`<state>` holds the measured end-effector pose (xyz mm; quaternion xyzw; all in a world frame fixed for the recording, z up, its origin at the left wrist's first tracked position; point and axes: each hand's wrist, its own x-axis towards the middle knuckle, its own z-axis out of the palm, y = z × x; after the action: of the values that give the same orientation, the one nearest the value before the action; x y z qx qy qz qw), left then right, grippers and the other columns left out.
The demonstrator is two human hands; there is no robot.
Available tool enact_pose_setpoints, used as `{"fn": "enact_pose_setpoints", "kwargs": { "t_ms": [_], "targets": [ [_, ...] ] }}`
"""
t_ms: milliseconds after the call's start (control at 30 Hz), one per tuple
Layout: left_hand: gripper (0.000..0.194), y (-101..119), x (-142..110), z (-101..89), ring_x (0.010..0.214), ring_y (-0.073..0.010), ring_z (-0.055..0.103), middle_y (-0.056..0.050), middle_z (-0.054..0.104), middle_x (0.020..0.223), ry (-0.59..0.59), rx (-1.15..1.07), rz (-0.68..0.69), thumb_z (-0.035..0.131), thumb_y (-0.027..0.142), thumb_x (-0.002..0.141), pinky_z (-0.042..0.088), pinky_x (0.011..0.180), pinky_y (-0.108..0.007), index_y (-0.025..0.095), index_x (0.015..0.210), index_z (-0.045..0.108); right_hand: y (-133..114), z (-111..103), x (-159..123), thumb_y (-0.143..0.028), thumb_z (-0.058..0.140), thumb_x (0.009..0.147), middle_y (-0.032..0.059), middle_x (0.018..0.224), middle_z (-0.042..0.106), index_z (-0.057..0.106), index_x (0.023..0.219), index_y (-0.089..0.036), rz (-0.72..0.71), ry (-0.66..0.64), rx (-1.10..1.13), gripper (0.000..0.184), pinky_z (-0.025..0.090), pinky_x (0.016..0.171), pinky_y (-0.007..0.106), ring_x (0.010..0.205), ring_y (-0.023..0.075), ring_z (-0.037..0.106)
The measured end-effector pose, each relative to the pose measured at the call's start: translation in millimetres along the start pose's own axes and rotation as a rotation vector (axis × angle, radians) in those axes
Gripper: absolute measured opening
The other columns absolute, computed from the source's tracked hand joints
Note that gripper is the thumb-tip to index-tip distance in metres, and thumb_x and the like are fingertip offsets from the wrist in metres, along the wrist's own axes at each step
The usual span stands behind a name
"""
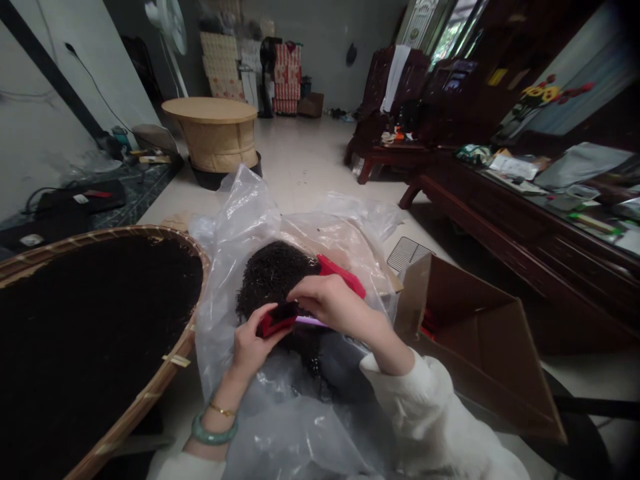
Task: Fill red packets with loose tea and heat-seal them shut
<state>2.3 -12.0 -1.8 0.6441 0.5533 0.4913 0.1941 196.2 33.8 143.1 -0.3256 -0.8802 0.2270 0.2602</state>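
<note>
My left hand (253, 343) grips a small red packet (277, 321) with a dark opening on top. Over that opening my right hand (330, 303) bends down with its fingertips pinched together; what they hold, if anything, is too dark to see. Just behind both hands a mound of dark, dry, twisted leaves (273, 270) lies on a large clear plastic sheet (240, 207). A red item (345, 275) rests beside the mound, partly hidden by my right hand. Under that hand a thin purple strip (311, 321) shows; its kind is unclear.
To the left stands a wide woven tray (204, 260) full of dark leaves. An open cardboard box (480, 340) with something red inside is at the right, near a wire rack (411, 253). Farther off are a round bamboo stand (215, 133) and a dark wooden table (500, 220).
</note>
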Motion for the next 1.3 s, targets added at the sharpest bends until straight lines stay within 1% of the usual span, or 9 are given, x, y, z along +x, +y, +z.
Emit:
{"fn": "enact_pose_setpoints", "kwargs": {
  "t_ms": [100, 200, 333, 433, 533, 733, 800, 1000, 1300],
  "targets": [
    [0.042, -1.2, 0.1, -1.1, 0.063, -0.0148, 0.065, 0.000, 0.074, 0.082, 0.014, -0.001, -0.011, 0.079, 0.037, 0.069, 0.055, 0.064, -0.026, 0.023, 0.107, 0.067, 11.2, 4.3, 2.8, -0.007, 0.052, 0.090, 0.0095, 0.118, 0.068, 0.069, 0.112, -0.019, 0.063, 0.197, 0.023, 0.029, 0.053, 0.088, 0.032, 0.102, 0.0180, 0.067],
    [0.044, -0.7, 0.1, -1.1, 0.063, -0.0146, 0.065, 0.000, 0.074, 0.082, 0.028, -0.022, -0.014, 0.081, 0.036, 0.067, 0.055, 0.064, -0.026, 0.023, 0.108, 0.068, 11.2, 9.1, 4.4, -0.016, 0.057, 0.091, 0.0136, 0.134, 0.057, 0.062, 0.125, -0.021, 0.099, 0.168, 0.005, 0.034, 0.054, 0.086, 0.033, 0.099, 0.0177, 0.067],
    [0.043, 3.7, 1.2, -0.6, 0.067, -0.0165, 0.067, -0.001, 0.074, 0.085, 0.039, -0.072, -0.029, 0.083, 0.037, 0.064, 0.056, 0.068, -0.028, 0.024, 0.103, 0.070, 1.1, 16.5, 7.0, -0.021, 0.065, 0.089, 0.0088, 0.099, 0.070, 0.071, 0.110, -0.017, -0.033, -0.100, -0.033, 0.022, 0.052, 0.076, 0.027, 0.087, 0.0175, 0.067],
    [0.042, 7.0, 2.1, -1.9, 0.064, -0.0165, 0.067, 0.000, 0.074, 0.080, 0.034, -0.095, -0.059, 0.084, 0.038, 0.062, 0.056, 0.066, -0.027, 0.024, 0.100, 0.071, -1.8, 20.4, 10.2, -0.016, 0.065, 0.088, 0.0067, 0.083, 0.071, 0.075, 0.094, -0.015, -0.065, -0.155, -0.069, 0.011, 0.050, 0.071, 0.025, 0.078, 0.0165, 0.066],
    [0.042, 8.4, 2.0, -3.9, 0.062, -0.0158, 0.065, 0.000, 0.074, 0.080, 0.031, -0.100, -0.080, 0.084, 0.038, 0.061, 0.055, 0.065, -0.027, 0.024, 0.099, 0.071, 2.8, 20.0, 11.2, -0.019, 0.063, 0.090, 0.0052, 0.082, 0.073, 0.075, 0.091, -0.016, -0.062, -0.033, 0.045, 0.012, 0.051, 0.072, 0.024, 0.078, 0.0154, 0.067],
    [0.044, 6.6, 0.0, -4.6, 0.060, -0.0138, 0.062, -0.001, 0.075, 0.085, 0.025, -0.071, -0.058, 0.082, 0.038, 0.064, 0.053, 0.063, -0.025, 0.023, 0.103, 0.070, 14.0, 10.9, 4.4, -0.025, 0.057, 0.092, 0.0102, 0.107, 0.070, 0.066, 0.116, -0.019, 0.139, 0.518, 0.001, 0.026, 0.053, 0.080, 0.033, 0.088, 0.0189, 0.065],
    [0.043, 4.8, -0.5, -3.7, 0.061, -0.0143, 0.063, -0.001, 0.075, 0.085, 0.035, -0.067, -0.059, 0.082, 0.037, 0.064, 0.053, 0.064, -0.025, 0.023, 0.104, 0.070, 8.5, 10.8, 1.0, -0.028, 0.059, 0.092, 0.0104, 0.105, 0.070, 0.067, 0.114, -0.018, 0.056, 0.448, -0.064, 0.026, 0.050, 0.084, 0.036, 0.090, 0.0198, 0.062],
    [0.043, 4.2, -0.9, -1.5, 0.069, -0.0184, 0.068, -0.002, 0.075, 0.085, 0.031, -0.131, -0.155, 0.079, 0.036, 0.061, 0.054, 0.065, -0.026, 0.021, 0.100, 0.069, -13.6, 30.7, 1.0, -0.036, 0.065, 0.089, 0.0068, 0.094, 0.071, 0.074, 0.095, -0.019, -0.122, -0.114, -0.201, 0.020, 0.035, 0.101, 0.046, 0.108, 0.0260, 0.050],
    [0.049, 29.6, 7.1, -2.0, 0.074, -0.0187, 0.069, -0.003, 0.075, 0.087, -0.010, -0.380, -0.335, 0.081, 0.027, 0.052, 0.055, 0.066, -0.026, 0.019, 0.098, 0.066, 0.0, 53.0, 10.3, -0.035, 0.059, 0.093, 0.0094, 0.096, 0.057, 0.076, 0.090, -0.018, 0.106, -0.134, -0.171, 0.024, 0.039, 0.089, 0.040, 0.098, 0.0230, 0.041]
  ]
}}
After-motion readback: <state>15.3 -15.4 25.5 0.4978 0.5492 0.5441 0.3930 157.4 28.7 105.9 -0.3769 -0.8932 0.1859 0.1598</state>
